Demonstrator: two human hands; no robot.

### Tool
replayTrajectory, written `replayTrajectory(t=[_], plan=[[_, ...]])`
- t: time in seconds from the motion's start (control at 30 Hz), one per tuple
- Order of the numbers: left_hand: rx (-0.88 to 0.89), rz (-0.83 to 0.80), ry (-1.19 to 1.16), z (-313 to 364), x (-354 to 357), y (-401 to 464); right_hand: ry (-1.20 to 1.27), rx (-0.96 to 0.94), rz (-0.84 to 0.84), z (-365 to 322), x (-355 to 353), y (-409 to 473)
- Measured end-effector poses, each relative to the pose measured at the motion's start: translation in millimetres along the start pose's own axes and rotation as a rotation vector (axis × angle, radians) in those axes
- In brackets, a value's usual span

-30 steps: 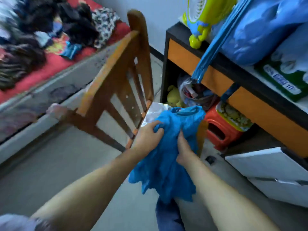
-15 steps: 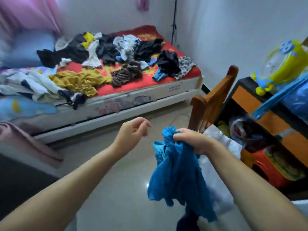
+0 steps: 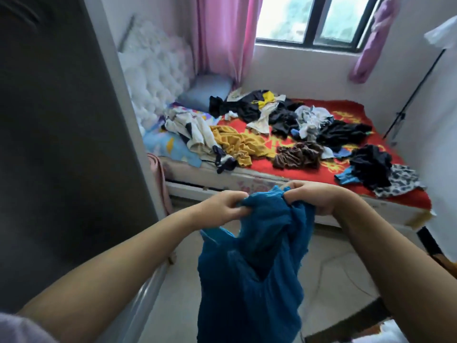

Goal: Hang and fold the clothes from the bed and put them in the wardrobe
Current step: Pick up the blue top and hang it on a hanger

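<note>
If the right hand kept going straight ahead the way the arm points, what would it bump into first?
Probably the side of the bed, just beyond the right hand, which grips the blue garment together with the left hand. Depth is hard to judge here.

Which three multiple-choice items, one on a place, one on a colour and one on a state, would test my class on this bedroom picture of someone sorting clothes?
1. Where does the yellow garment lie?
A. on the floor
B. on the bed
C. on the window sill

2. What colour is the garment that the hands hold?
A. blue
B. white
C. brown

3. How is that garment held?
A. by the left hand alone
B. by the right hand alone
C. by both hands

Answers: 1 B, it lies on the red bed cover among other clothes. 2 A, the hanging cloth is blue. 3 C, each hand grips its top edge.
</note>
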State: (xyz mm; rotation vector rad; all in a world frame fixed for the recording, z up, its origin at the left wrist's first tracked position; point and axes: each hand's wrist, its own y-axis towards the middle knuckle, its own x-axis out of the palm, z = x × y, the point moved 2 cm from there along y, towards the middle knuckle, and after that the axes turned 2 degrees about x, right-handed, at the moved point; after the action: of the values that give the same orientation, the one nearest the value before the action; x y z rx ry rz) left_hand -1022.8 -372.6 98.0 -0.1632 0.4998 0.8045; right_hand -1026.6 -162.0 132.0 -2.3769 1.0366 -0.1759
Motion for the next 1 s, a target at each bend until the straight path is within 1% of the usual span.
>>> replayTrajectory(t=[0.07, 0.1, 0.13, 0.17, 0.2, 0.27, 0.3, 0.33, 0.4, 0.47, 0.5, 0.53, 0.6, 0.67, 0.7, 0.77, 0.83, 0.9, 0.93, 1.0], plan=[[-0.038, 0.251, 0.015, -5, -25, -3, -0.086, 0.049, 0.076, 1, -17, 26], [-0.054, 0.344, -0.005, -5, -36, -4, -0.198, 0.055, 0.113, 0, -23, 37], [-0.060, 0.400, -0.018, -5, -46, -4, -0.323, 0.047, 0.127, -3, -26, 48], [-0.057, 0.424, -0.017, -4, -54, -4, -0.410, 0.032, 0.104, -8, -25, 58], [-0.054, 0.421, -0.004, -1, -59, -2, -0.436, -0.001, 0.069, -16, -20, 67], [-0.057, 0.410, 0.027, 3, -64, 5, -0.358, -0.142, -0.015, -38, -4, 83], [-0.063, 0.435, 0.032, 3, -66, 9, -0.371, -0.214, -0.045, -49, 7, 90], [-0.074, 0.483, 0.018, 2, -69, 11, -0.433, -0.270, -0.041, -60, 17, 96], [-0.107, 0.607, -0.053, 0, -78, 9, -0.567, -0.350, 0.084, -79, 27, 109], [-0.146, 0.692, -0.122, -4, -92, 0, -0.507, -0.396, 0.210, -95, 26, 121], [-0.174, 0.710, -0.157, -7, -99, -7, -0.438, -0.418, 0.233, -103, 26, 125], [-0.210, 0.708, -0.200, -10, -104, -17, -0.362, -0.446, 0.223, -111, 26, 129], [-0.327, 0.635, -0.269, -19, -110, -38, -0.227, -0.537, 0.152, -126, 28, 137], [-0.441, 0.539, -0.220, -30, -108, -62, -0.122, -0.631, 0.095, -141, 32, 146], [-0.482, 0.520, -0.196, -36, -107, -73, -0.072, -0.658, 0.072, -148, 34, 151], [-0.555, 0.562, -0.189, -47, -105, -94, 0.039, -0.683, 0.017, -160, 38, 161], [-0.591, 0.613, -0.185, -56, -107, -112, 0.132, -0.693, -0.032, -171, 43, 171], [-0.613, 0.644, -0.105, -63, -113, -127, 0.192, -0.692, -0.016, -183, 48, 182], [-0.652, 0.681, 0.000, -66, -119, -134, 0.231, -0.689, 0.009, -188, 50, 188], [-0.756, 0.829, 0.221, -73, -139, -150, 0.299, -0.633, 0.069, -195, 51, 202]])
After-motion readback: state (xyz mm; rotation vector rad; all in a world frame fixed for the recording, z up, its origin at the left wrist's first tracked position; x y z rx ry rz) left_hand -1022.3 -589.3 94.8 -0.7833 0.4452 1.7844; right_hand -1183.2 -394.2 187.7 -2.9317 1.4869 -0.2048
